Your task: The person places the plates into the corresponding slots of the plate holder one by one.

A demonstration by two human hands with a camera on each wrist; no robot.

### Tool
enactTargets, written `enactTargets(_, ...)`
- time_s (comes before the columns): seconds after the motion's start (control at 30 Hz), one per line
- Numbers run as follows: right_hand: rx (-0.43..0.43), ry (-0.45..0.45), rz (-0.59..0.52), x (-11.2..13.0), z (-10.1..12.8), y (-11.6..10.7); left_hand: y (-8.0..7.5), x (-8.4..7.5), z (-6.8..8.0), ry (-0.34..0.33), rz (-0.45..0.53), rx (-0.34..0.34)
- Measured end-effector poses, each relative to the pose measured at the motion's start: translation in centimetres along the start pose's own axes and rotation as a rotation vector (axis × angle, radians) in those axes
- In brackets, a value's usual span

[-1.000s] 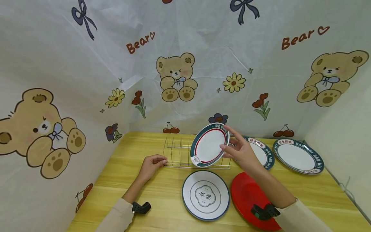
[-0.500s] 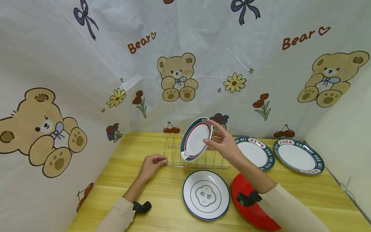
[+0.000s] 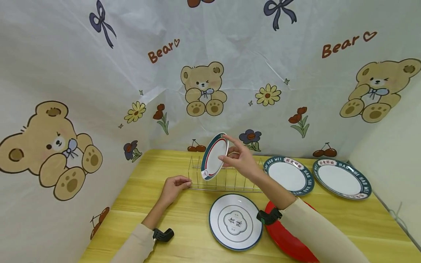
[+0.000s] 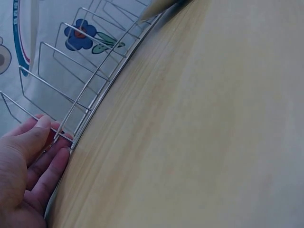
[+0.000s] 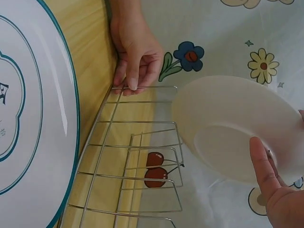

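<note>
Glazed, stiff and breakable, I judge the small plate (image 3: 214, 156) light but slick; the rim is the place to hold it. My right hand (image 3: 241, 160) pinches that rim, keeping it tilted above the wire rack (image 3: 227, 175). My left hand (image 3: 173, 188) curls its fingers around the rack's near corner.

Red plate (image 3: 286, 237) half under sleeve (image 3: 315, 233)

backdrop: white bear-print sheet (image 3: 98, 73) on three sides | table: yellow wood (image 3: 361, 219) | light: even
</note>
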State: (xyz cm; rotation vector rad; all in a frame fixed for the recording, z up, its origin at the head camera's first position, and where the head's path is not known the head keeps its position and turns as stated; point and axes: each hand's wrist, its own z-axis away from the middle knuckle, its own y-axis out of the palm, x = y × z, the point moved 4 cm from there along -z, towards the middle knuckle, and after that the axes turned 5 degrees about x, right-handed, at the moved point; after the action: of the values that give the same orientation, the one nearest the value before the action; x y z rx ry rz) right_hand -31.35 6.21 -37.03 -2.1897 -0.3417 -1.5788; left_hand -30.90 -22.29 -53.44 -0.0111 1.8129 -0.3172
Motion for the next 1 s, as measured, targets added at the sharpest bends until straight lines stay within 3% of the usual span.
enactTargets(0.17,0.005,-0.002,0.053,-0.2,-1.0,0.8,0.1,-1.3,0.3,0.002,0.02,-0.022)
enactTargets(0.37,-0.004,0.009,0.168,-0.8,-1.6,2.2,0.0,-1.4,0.4,-0.006,0.01,-0.04)
enactTargets(0.77,-0.06,-0.023,0.187,-2.0,-2.1,4.4,0.1,-1.7,0.7,0.028,0.056,0.01)
enactTargets(1.0,-0.081,0.015,0.24,-3.0,-2.3,5.4,0.0,-1.6,0.5,-0.012,0.092,0.0)
